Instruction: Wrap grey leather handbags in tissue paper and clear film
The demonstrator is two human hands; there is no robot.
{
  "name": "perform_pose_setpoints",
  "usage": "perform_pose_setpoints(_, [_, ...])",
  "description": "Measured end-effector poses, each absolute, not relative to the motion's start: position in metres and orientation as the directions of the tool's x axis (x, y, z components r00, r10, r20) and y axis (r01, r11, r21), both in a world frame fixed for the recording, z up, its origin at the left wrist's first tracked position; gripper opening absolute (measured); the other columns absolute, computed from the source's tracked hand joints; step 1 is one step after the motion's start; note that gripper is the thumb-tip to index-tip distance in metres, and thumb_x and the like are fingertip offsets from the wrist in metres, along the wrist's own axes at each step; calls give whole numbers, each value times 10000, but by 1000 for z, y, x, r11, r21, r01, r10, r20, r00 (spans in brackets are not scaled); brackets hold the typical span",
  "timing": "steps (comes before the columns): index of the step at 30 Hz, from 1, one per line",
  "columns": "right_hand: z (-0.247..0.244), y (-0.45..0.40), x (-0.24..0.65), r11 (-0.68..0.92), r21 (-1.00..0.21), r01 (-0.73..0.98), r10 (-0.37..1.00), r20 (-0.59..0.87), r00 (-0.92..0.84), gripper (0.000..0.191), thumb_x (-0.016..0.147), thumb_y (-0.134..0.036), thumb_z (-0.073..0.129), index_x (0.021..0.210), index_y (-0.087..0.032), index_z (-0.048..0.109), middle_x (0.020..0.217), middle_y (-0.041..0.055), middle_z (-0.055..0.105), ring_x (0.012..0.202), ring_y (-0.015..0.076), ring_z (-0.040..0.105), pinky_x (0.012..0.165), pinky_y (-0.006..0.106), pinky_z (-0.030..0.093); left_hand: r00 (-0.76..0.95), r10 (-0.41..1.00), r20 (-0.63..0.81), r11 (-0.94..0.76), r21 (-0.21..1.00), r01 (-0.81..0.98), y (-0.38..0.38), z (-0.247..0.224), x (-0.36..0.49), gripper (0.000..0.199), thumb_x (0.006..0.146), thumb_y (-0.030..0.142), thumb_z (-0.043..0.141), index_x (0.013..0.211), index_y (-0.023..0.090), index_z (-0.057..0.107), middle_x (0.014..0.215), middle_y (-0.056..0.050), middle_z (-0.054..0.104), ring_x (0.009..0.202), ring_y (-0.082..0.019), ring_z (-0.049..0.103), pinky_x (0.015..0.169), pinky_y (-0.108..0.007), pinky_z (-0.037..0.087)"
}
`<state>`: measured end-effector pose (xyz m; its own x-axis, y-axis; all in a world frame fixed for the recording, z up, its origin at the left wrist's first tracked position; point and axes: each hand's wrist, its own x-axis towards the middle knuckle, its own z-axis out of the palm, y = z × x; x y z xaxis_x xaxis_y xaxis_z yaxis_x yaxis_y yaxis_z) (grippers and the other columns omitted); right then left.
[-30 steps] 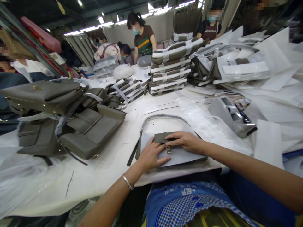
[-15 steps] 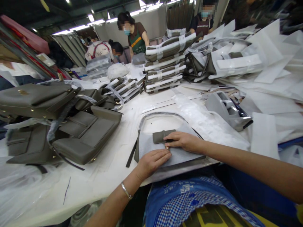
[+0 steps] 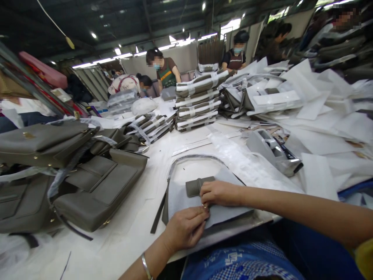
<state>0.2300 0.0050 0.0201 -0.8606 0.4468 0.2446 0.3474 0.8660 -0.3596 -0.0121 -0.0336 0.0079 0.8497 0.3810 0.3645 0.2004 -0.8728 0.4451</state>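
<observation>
In front of me on the table lies an olive-grey handbag [image 3: 165,208], its front covered by a pale sheet [image 3: 177,198]. A short olive flap [image 3: 192,188] shows above the sheet. My left hand [image 3: 186,226] pinches at a small gold-coloured clasp [image 3: 205,205] below the flap. From the right, my right hand [image 3: 223,193] has its fingers curled and closed over the same clasp, partly covering the flap. The fingertips hide most of the clasp. The wrapped handle [image 3: 186,157] arches away from me on the table.
Several olive handbags [image 3: 100,186] are heaped at the left. A stack of wrapped bags [image 3: 196,103] stands at the back. On the right are a grey tape dispenser [image 3: 268,149], plastic film [image 3: 247,163] and loose white sheets [image 3: 317,175]. Co-workers [image 3: 167,70] are across the table.
My fingers have gone from lying fairly flat by the clasp to curling and pinching at it. The camera view has tilted up, so the table appears lower.
</observation>
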Motion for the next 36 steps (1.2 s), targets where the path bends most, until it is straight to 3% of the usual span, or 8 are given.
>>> perform_pose_setpoints(5, [15,1,224,815,-329,476,549,178,-817,127,945,-232,563,895,-162,656,891,63,656,856,185,557,747,288,456,851,358,385,-895,402,195,-32,-1,-15,442,873,98,504,1306,162,559,1289,-106,654,1210,-202,610,1027,-320,532])
perform_pose_setpoints(12, [46,-12,234,644,-439,626,719,68,-692,117,922,-255,581,940,-203,683,882,30,697,839,182,633,731,276,468,818,471,329,-862,370,347,-44,7,-3,350,933,156,484,1271,195,567,1225,-81,674,1112,-189,651,952,-286,566])
perform_pose_setpoints(17, [48,-23,305,293,-534,793,943,300,-146,223,980,-326,505,1031,-202,683,1011,58,719,940,206,658,852,339,493,737,548,396,-836,292,465,-58,-3,3,346,976,196,457,1307,207,556,1220,-74,665,1133,-185,633,968,-296,553])
perform_pose_setpoints(21, [28,-60,347,73,-577,814,951,285,117,260,960,-393,528,1061,-206,678,1043,68,722,912,226,679,839,379,521,748,501,436,-865,222,450,-57,-12,-1,393,976,282,499,1355,182,532,1257,-89,647,1171,-192,613,999,-300,535])
perform_pose_setpoints(26, [14,-109,325,-17,-671,741,969,173,178,336,976,-429,487,1178,-216,649,1114,70,710,955,215,681,870,374,540,763,449,465,-885,115,451,-55,-21,-1,380,991,274,488,1358,196,548,1247,-77,657,1170,-187,613,1021,-299,517])
perform_pose_setpoints(30, [14,-124,313,-32,-738,675,983,98,153,374,978,-420,481,1258,-216,621,1195,75,699,1005,209,687,897,362,552,793,383,474,-897,-15,442,-52,-36,-1,492,975,220,508,1461,204,438,1280,-83,645,1177,-201,615,999,-312,535])
perform_pose_setpoints(33, [12,-131,346,-78,-675,733,943,188,274,364,979,-431,476,1210,-211,651,1186,79,707,1082,228,665,976,387,521,782,350,515,-896,-61,441,-47,-49,-3,612,952,166,518,1527,219,316,1245,-84,667,1132,-203,643,953,-316,560])
perform_pose_setpoints(36, [3,-143,400,-300,-472,829,777,383,499,412,969,-432,475,1244,-165,628,1241,137,663,1195,286,591,1076,463,436,765,330,553,-905,-44,423,-46,-57,-1,641,941,155,529,1534,228,297,1200,-85,686,1080,-203,667,917,-318,574])
